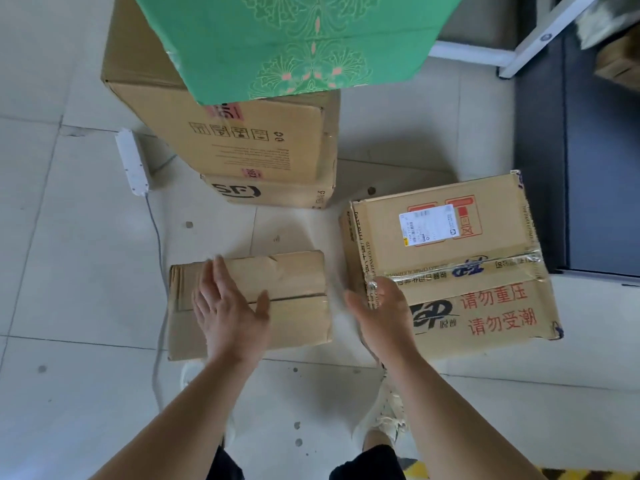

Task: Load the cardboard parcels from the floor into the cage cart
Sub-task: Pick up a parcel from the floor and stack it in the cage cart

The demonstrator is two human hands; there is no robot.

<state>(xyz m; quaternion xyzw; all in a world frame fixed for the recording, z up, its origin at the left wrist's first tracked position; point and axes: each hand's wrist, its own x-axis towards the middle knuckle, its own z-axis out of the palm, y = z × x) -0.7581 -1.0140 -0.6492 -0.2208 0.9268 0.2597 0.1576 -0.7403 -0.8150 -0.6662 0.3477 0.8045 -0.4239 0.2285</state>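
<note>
**Both hands open above the parcels on the floor**

We see the left hand (225, 313) spread flat with straight fingers over the small brown box (298, 278) at lower centre of the frame. We cannot tell whether it touches the cardboard. The right hand (379, 313) is open too and holds nothing, at the near left corner of the bigger printed box (450, 265) at centre right. Both boxes lie on the tiled floor (69, 271). At upper centre a green box (294, 39) tops a stack of two cardboard boxes (249, 140). A white power strip (131, 161) lies left of the stack.
</note>
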